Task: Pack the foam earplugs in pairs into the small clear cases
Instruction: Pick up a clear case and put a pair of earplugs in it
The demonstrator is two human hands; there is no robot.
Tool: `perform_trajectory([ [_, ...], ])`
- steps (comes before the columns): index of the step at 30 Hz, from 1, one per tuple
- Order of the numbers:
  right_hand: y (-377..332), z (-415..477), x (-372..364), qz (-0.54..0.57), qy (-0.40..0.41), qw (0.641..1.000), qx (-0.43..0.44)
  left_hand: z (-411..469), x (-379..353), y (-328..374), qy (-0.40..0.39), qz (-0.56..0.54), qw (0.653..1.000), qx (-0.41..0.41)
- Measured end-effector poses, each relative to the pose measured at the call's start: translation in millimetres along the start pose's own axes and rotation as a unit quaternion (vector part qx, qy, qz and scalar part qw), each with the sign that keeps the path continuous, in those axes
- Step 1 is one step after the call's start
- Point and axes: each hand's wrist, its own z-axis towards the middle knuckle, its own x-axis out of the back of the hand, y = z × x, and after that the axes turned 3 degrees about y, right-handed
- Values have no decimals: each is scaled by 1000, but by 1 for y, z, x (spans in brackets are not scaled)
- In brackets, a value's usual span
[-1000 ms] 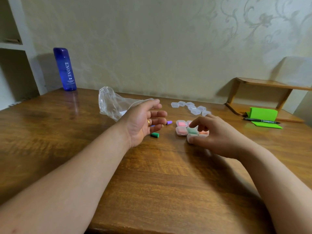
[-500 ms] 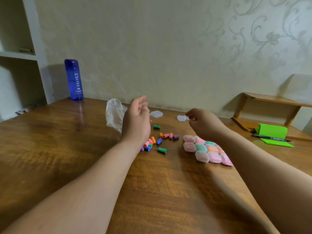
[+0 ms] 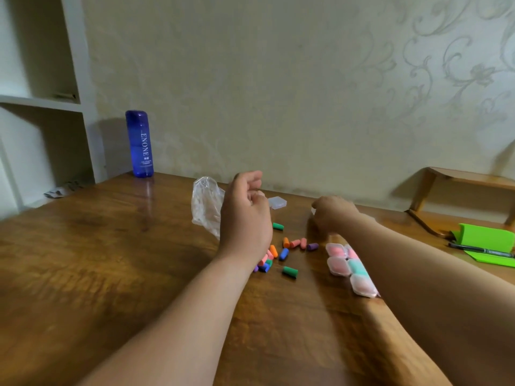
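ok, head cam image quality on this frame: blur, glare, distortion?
Head view: soft overall; left hand and right hand smeared, so what their fingers hold is unreadable. Head view: wide-angle bowing tilts the white shelf. Head view: glossy table mirrors the blue bottle, no blown-out glare; loose earplugs separable by colour.

Pale wall (image 3: 278, 79) w/ faint scroll-pattern wallpaper, pattern heavier twd right. White shelf unit (image 3: 41, 101) at left, beside table's far-left corner. Dark glossy wood table (image 3: 111, 274) fills foreground, far edge against wall. Small wooden rack (image 3: 459, 176) at table's far-right corner. Light soft & dim; rack's shadow falls on wall.
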Motion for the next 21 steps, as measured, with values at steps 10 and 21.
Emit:
perform_trajectory([
  [10, -6, -28, 17, 115, 16, 993, 7, -4, 0, 5, -17, -24, 999, 17],
  [21, -10, -138, 60, 674, 49, 737, 1, -25, -4, 18, -237, 43, 970, -28],
])
